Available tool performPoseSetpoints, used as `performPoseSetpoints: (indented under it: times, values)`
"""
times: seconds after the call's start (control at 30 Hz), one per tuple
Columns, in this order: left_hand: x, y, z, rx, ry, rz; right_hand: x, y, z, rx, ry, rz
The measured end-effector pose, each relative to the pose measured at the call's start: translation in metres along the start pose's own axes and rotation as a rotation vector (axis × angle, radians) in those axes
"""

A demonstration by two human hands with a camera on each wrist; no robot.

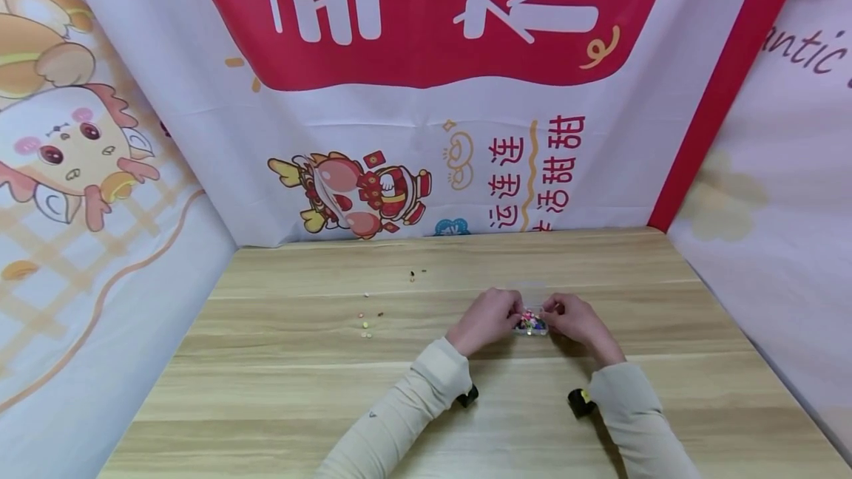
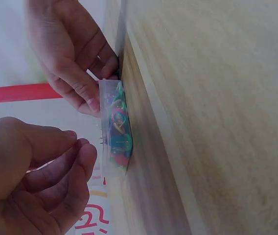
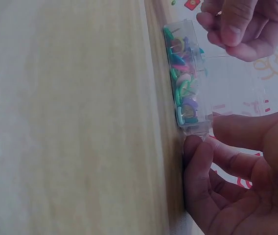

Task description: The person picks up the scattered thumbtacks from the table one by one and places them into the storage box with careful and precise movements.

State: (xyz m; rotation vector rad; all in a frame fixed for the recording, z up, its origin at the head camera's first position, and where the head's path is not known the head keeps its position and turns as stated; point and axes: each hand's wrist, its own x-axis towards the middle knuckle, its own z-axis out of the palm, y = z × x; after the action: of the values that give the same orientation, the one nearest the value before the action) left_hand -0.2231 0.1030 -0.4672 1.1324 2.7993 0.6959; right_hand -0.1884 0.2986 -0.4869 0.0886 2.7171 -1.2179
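Note:
A small clear plastic box (image 1: pixel 530 332) stands on the table, its transparent lid (image 3: pixel 234 88) folded open toward the back. Colourful thumbtacks (image 3: pixel 185 88) with flat heads and metal points fill it. My right hand (image 1: pixel 577 318) holds the right end of the box between thumb and fingers. Over the left end hovers my left hand (image 1: pixel 489 316), a little apart from the box in both wrist views. Its fingers are curled, with the thumb tip against the fingertips. Nothing shows between those tips, though a tiny item there could be hidden.
To the left on the wooden table (image 1: pixel 279 383) lie several tiny scattered pieces (image 1: pixel 365 325), too small to identify. A printed cloth (image 1: pixel 399 117) hangs along the table's back edge, and more cloth flanks both sides. Black devices (image 1: pixel 581 403) sit at the wrists.

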Motion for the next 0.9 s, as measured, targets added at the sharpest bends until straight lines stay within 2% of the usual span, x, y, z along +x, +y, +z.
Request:
performPoseSetpoints:
  times: [0.17,0.27,0.4,0.5,0.63,0.73,0.9]
  values:
    - [-0.008,-0.004,-0.007,0.001,0.029,0.041,0.0,0.001,-0.001,-0.013,0.023,-0.035]
    - [-0.019,-0.012,-0.017,-0.034,0.038,0.022,0.0,0.001,-0.002,-0.019,0.027,-0.04]
    - [-0.041,-0.027,-0.037,-0.082,0.045,-0.045,0.0,0.0,-0.002,-0.019,0.014,-0.027]
    - [-0.059,-0.043,-0.049,-0.078,0.062,-0.086,0.0,0.0,-0.002,-0.024,0.008,-0.029]
    - [-0.082,-0.069,-0.062,-0.042,0.097,-0.15,0.0,0.0,-0.003,-0.03,0.005,-0.04]
    - [-0.098,-0.09,-0.07,-0.021,0.127,-0.222,0.0,0.001,-0.002,-0.027,0.001,-0.045]
    - [-0.117,-0.121,-0.081,0.033,0.159,-0.317,0.0,0.0,-0.001,-0.013,-0.002,-0.037]
